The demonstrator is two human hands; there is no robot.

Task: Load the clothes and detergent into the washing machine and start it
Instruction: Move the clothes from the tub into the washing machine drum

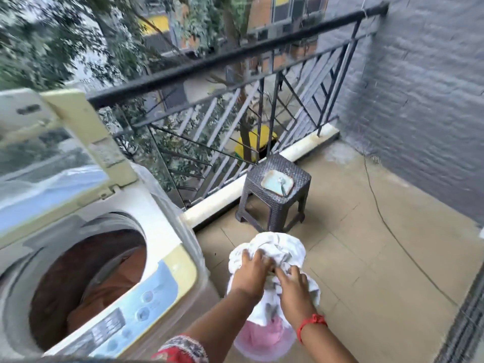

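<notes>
Out on a tiled balcony floor we go, with a dark railing running across the back and a grey wall to the right. Sitting at the left is the washing machine, its lid tipped up and back so the drum mouth is lying wide open for loading, and brownish cloth is already lying inside. Both hands are working just right of the machine. The left hand is curling its fingers into a bundle of white clothes, and the right hand, red thread at its wrist, is gripping the same bundle from the near side. I'd say two hands are being used because the bundle is bulky and floppy. It is sitting over a pink basket below, though whether it is lifted clear I cannot tell. Beyond, a dark stool is carrying a pale tray with a spoon, probably detergent kept within reach. Looks like the loading step is under way, with detergent and start not yet done.
</notes>
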